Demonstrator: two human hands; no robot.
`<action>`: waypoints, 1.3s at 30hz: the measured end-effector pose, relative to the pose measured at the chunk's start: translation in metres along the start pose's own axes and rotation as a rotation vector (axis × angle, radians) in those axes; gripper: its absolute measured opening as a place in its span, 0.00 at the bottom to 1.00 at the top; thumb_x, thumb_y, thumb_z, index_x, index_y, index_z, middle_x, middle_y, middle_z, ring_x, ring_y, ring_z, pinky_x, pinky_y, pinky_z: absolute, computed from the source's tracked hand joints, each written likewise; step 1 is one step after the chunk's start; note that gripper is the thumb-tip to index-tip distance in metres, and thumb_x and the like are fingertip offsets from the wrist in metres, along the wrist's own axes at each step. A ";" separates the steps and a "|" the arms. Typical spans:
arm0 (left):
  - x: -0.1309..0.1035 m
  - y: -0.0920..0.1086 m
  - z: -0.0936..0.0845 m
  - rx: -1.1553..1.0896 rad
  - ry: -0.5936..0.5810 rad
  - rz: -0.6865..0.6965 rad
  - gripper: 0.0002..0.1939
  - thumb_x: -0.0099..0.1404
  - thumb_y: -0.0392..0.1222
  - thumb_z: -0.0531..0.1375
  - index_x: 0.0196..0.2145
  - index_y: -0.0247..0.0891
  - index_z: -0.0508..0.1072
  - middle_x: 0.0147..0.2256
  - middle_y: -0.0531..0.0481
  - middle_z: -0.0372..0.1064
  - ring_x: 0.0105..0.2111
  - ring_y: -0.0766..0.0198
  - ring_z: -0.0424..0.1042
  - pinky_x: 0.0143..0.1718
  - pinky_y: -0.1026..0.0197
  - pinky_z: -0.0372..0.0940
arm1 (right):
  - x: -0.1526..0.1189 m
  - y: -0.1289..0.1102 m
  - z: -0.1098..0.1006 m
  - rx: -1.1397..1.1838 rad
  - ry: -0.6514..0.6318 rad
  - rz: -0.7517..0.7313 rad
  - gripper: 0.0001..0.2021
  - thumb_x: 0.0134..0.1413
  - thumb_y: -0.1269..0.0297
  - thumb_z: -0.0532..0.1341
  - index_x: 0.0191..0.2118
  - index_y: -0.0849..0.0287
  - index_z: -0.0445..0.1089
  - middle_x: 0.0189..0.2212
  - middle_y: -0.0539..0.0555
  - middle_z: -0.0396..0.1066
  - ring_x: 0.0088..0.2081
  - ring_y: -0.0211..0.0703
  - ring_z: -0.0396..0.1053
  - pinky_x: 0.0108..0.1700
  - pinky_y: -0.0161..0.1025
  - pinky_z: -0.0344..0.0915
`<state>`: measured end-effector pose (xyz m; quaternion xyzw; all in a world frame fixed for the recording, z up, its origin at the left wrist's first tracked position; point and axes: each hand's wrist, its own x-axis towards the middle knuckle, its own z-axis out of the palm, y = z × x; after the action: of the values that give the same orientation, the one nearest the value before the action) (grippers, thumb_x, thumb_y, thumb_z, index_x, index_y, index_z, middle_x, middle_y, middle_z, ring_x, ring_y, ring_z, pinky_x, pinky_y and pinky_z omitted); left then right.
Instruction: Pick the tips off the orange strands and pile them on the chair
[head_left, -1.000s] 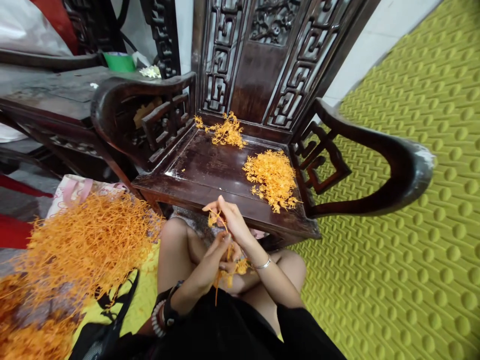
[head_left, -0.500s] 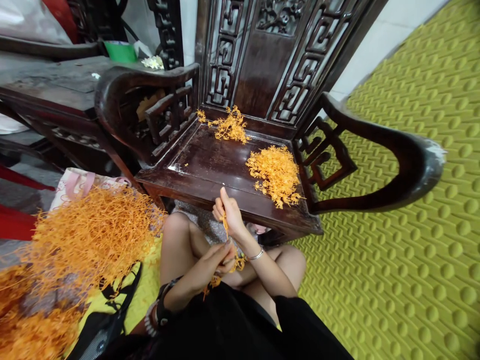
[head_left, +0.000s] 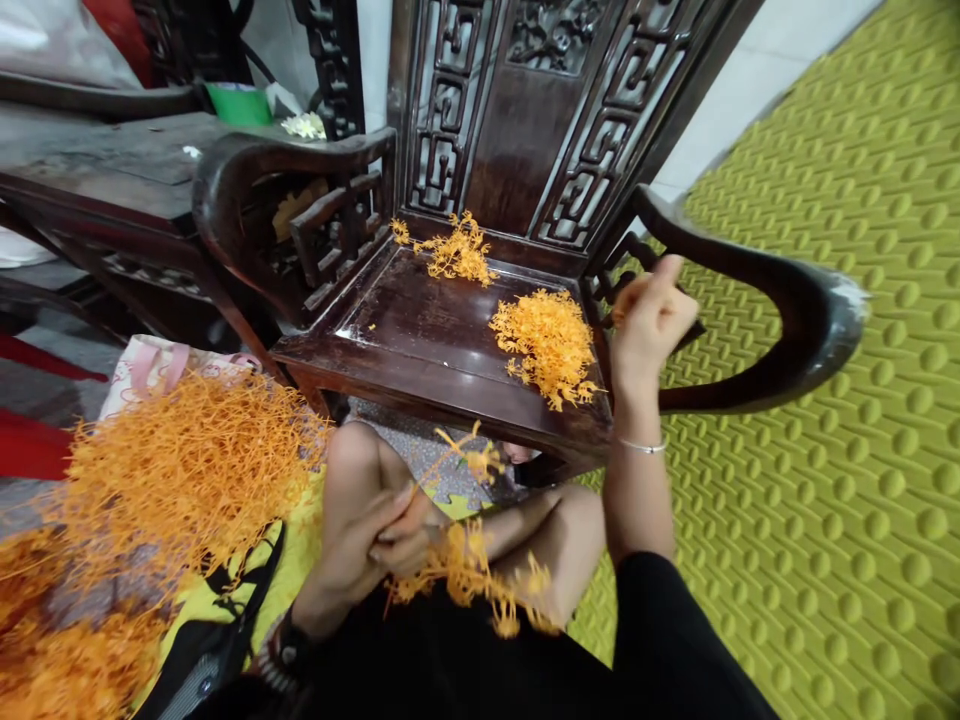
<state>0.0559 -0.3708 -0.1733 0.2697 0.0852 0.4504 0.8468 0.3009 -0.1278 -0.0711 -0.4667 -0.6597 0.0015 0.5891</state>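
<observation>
Over my lap, my left hand (head_left: 401, 535) is closed around the thin stem of an orange plastic flower sprig (head_left: 476, 575). The sprig's small spiky heads hang out to the right, and one stem (head_left: 450, 455) sticks up above the fingers. My right hand (head_left: 652, 315) is raised in front of the chair's right armrest, with fingers curled in and thumb extended; what lies inside the fingers, if anything, is hidden. On the wooden chair seat (head_left: 420, 330), a heap of loose orange flower heads (head_left: 546, 345) lies to the right, and a smaller orange bunch (head_left: 459, 250) lies at the back.
To the left, a large pile of orange stems (head_left: 195, 470) rests against a pink and white bag (head_left: 154, 365). A black bag with a strap (head_left: 199, 650) lies beside my leg. The curved right armrest (head_left: 817, 330) stands over yellow textured matting (head_left: 840, 520). A dark side table (head_left: 112, 170) is at left.
My right hand has pulled away from the left, moving up and right to the armrest. The sprig in my left hand now shows more fully, and the left hand has shifted slightly left and down.
</observation>
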 end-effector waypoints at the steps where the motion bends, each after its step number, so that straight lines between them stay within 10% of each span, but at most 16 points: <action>1: 0.004 0.001 -0.002 -0.024 -0.012 0.019 0.23 0.71 0.48 0.50 0.20 0.38 0.49 0.13 0.62 0.36 0.13 0.75 0.34 0.17 0.68 0.38 | 0.001 0.005 0.002 -0.132 -0.072 -0.004 0.28 0.65 0.47 0.41 0.17 0.57 0.51 0.15 0.47 0.48 0.19 0.34 0.48 0.25 0.36 0.47; 6: 0.017 0.004 -0.001 -0.090 -0.046 0.082 0.24 0.71 0.47 0.49 0.20 0.38 0.48 0.12 0.62 0.35 0.13 0.74 0.32 0.17 0.68 0.39 | -0.013 0.045 0.032 -0.660 -0.512 0.183 0.17 0.57 0.61 0.56 0.20 0.61 0.62 0.23 0.57 0.64 0.32 0.46 0.63 0.37 0.43 0.59; 9: 0.019 0.004 0.001 -0.154 -0.075 0.117 0.23 0.71 0.46 0.49 0.20 0.38 0.48 0.12 0.62 0.35 0.13 0.73 0.32 0.17 0.68 0.38 | -0.028 0.052 0.039 -0.596 -0.484 0.157 0.14 0.54 0.59 0.58 0.24 0.63 0.67 0.37 0.66 0.69 0.46 0.57 0.64 0.48 0.50 0.60; 12: 0.024 0.005 -0.001 -0.192 -0.071 0.129 0.23 0.71 0.45 0.50 0.21 0.38 0.48 0.12 0.62 0.35 0.13 0.74 0.32 0.17 0.68 0.38 | -0.057 0.019 0.028 -0.151 -0.375 0.012 0.19 0.59 0.51 0.53 0.29 0.61 0.68 0.38 0.63 0.71 0.44 0.51 0.67 0.50 0.49 0.61; 15: 0.032 0.005 -0.004 -0.171 -0.032 0.121 0.22 0.70 0.45 0.52 0.21 0.38 0.49 0.13 0.62 0.36 0.13 0.74 0.33 0.18 0.68 0.39 | -0.095 -0.041 0.006 0.408 -0.728 0.048 0.25 0.65 0.47 0.43 0.29 0.60 0.66 0.25 0.54 0.70 0.29 0.39 0.68 0.34 0.38 0.64; 18: 0.036 0.003 -0.004 -0.099 0.025 0.089 0.23 0.70 0.47 0.52 0.20 0.38 0.50 0.12 0.62 0.36 0.14 0.73 0.34 0.18 0.68 0.39 | -0.119 -0.088 -0.014 0.498 -0.925 0.098 0.19 0.65 0.53 0.51 0.27 0.59 0.64 0.19 0.47 0.65 0.22 0.32 0.63 0.27 0.33 0.59; 27: 0.024 -0.011 0.020 0.072 -0.058 -0.019 0.25 0.70 0.52 0.50 0.19 0.38 0.48 0.13 0.62 0.35 0.13 0.74 0.34 0.18 0.66 0.37 | -0.115 -0.125 -0.030 0.616 -0.567 0.173 0.23 0.66 0.62 0.51 0.18 0.60 0.60 0.13 0.47 0.61 0.15 0.28 0.54 0.21 0.31 0.53; 33: 0.002 -0.006 0.012 -0.065 -0.027 0.108 0.27 0.71 0.47 0.50 0.17 0.37 0.45 0.11 0.62 0.34 0.12 0.75 0.34 0.17 0.68 0.37 | -0.045 -0.060 -0.023 0.549 0.325 0.154 0.21 0.64 0.56 0.51 0.20 0.56 0.53 0.13 0.42 0.46 0.14 0.30 0.42 0.20 0.33 0.46; 39: 0.007 0.011 0.005 -0.111 0.044 0.150 0.27 0.69 0.46 0.54 0.18 0.37 0.45 0.11 0.61 0.33 0.13 0.74 0.33 0.18 0.68 0.40 | -0.039 0.016 -0.001 -0.196 -0.417 0.054 0.15 0.61 0.58 0.50 0.28 0.59 0.66 0.27 0.56 0.67 0.32 0.44 0.65 0.39 0.42 0.60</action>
<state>0.0538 -0.3621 -0.1630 0.2181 0.0585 0.5225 0.8222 0.3059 -0.1433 -0.1097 -0.5290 -0.7512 0.0495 0.3916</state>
